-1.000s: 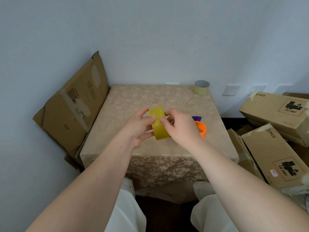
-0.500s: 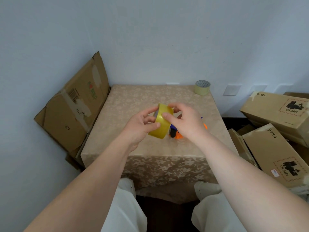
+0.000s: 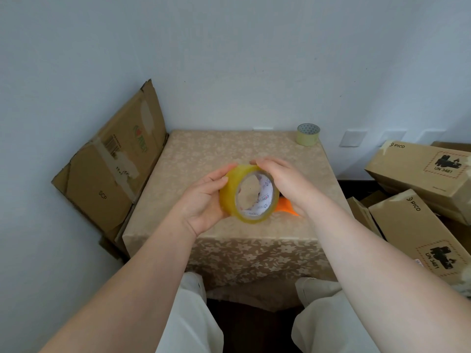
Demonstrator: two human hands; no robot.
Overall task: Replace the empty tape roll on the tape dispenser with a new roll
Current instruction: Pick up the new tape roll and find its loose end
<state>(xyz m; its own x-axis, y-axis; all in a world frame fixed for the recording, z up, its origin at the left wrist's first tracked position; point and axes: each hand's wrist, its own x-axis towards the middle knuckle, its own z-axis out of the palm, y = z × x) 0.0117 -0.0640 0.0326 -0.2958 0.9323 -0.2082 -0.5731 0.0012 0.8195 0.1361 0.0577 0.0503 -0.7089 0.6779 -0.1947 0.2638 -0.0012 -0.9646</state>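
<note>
A full yellow tape roll (image 3: 233, 186) is held above the table between both hands, its open core facing me. My left hand (image 3: 204, 200) cups its left side and bottom. My right hand (image 3: 285, 183) grips its top and right side. The orange tape dispenser (image 3: 286, 207) lies on the table behind the roll, mostly hidden by my right hand. A thin, nearly used-up tape roll (image 3: 308, 134) stands at the table's far right corner.
The small table (image 3: 204, 159) has a beige flowered cloth and stands against a white wall. A flattened cardboard box (image 3: 112, 164) leans at its left. Stacked cardboard boxes (image 3: 418, 189) sit close on the right. My knees are under the front edge.
The yellow roll has turned from edge-on to showing its open core to me. My right hand shifted onto its top right side, covering more of the dispenser.
</note>
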